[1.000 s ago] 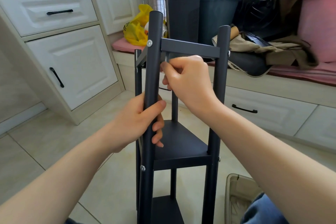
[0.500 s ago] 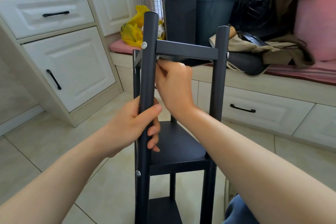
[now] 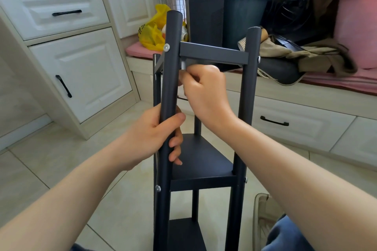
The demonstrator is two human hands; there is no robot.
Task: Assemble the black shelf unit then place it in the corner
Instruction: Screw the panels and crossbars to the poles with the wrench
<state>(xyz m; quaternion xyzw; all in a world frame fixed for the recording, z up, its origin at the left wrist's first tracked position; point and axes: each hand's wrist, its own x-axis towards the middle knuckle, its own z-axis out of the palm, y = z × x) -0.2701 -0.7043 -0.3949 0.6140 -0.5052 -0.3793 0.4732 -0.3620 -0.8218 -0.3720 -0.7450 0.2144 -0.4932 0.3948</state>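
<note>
The black shelf unit [image 3: 201, 161] stands upright on the tiled floor right in front of me, with round posts and square shelves fixed by silver screws. My left hand [image 3: 157, 136] grips the near left post at mid height, thumb across its front. My right hand [image 3: 204, 89] is curled just under the top shelf, beside that post, pinching a small silver tool [image 3: 183, 65] whose tip shows at the shelf's underside near the corner. What the tool meets is hidden by my fingers.
White cabinets with black handles [image 3: 63, 85] stand to the left. Behind the unit a bench holds a computer tower [image 3: 205, 6], a yellow bag [image 3: 153, 32], a dark bin, clothes and a pink tub [image 3: 357, 28]. A sandal [image 3: 263, 218] lies at lower right.
My right hand has shifted left and up, close to the near left post under the top shelf, and the silver tool tip now shows. My left hand keeps its grip on the post.
</note>
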